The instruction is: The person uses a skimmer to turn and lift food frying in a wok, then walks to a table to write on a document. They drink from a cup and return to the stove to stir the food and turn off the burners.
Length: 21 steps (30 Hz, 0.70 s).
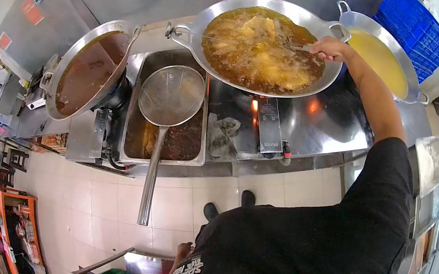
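My right hand (pixel 330 49) is closed round the handle of a thin metal utensil (pixel 307 48) at the right side of a large wok (pixel 331 77). The utensil's far end is lost in the bubbling oil. Pale golden pieces of food (pixel 289 74) float and fry in that oil. Low beside my body, my left hand (pixel 185 250) hangs away from the stove; it shows small, and its fingers are not clear.
A mesh strainer (pixel 172 96) lies across a metal tray (pixel 201 154), its handle jutting past the counter edge. A pan of dark liquid (pixel 90 70) stands left, a pan of yellow liquid (pixel 382 63) right. A crumpled cloth (pixel 223 136) and blue crates (pixel 416 37) are nearby.
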Tool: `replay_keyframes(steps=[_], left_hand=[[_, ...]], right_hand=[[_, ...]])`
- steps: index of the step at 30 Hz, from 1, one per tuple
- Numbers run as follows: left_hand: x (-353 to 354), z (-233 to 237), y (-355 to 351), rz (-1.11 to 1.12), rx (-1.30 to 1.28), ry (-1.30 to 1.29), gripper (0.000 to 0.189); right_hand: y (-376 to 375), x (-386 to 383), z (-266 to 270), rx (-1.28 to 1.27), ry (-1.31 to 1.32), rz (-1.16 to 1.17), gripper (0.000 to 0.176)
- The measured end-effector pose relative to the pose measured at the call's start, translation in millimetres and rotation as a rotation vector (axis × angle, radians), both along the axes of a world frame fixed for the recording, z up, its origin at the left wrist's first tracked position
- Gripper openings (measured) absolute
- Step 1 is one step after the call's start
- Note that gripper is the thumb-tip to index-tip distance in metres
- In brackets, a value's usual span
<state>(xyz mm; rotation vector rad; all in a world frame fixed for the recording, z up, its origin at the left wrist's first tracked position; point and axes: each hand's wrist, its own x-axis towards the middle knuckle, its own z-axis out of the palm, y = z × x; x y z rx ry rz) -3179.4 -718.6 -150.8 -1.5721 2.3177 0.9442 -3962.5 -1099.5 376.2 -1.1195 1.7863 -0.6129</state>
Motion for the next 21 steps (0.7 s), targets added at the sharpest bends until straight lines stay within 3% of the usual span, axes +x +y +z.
replay_keyframes(steps=[5,10,13,18,21], left_hand=[[-30,36,-42,0.507,0.345,0.263,0.024],[-41,16,-80,1.019,0.586,0.343,0.027],[-39,17,-99,1.079,0.595,0.458,0.027],[-31,18,-104,1.040,0.691,0.417,0.018],[-19,20,-100,0.900,0.733,0.296,0.017]], right_hand=[[0,32,-2,-0.018,-0.132,-0.032,0.010],[13,42,-6,-0.144,-0.182,-0.091,0.013],[30,34,-3,-0.157,-0.197,-0.103,0.011],[57,33,2,-0.229,-0.163,-0.155,0.012],[65,26,0,-0.279,-0.130,-0.158,0.015]])
